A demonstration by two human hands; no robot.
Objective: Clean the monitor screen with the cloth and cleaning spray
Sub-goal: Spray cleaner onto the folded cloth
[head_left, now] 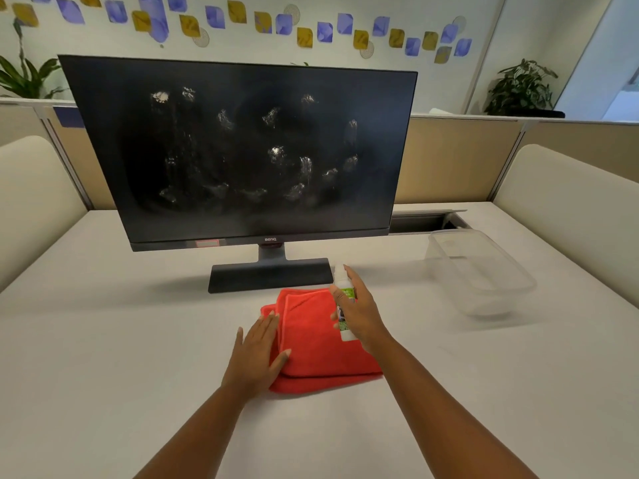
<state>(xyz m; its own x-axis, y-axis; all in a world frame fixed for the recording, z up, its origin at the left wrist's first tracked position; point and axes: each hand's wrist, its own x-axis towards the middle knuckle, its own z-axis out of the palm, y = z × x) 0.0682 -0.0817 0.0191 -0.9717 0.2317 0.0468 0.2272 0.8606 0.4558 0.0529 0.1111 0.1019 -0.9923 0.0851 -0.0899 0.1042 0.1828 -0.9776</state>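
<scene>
bottle [345,307] in right fingers [337,299] — above cloth [321,344]

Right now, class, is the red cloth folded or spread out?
Folded. The cloth lies on the table in stacked layers, its edges showing at top and bottom.

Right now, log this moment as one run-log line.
right hand: holds spray bottle over cloth | left hand: flat on red cloth | monitor screen: smudged, unwiped
</scene>
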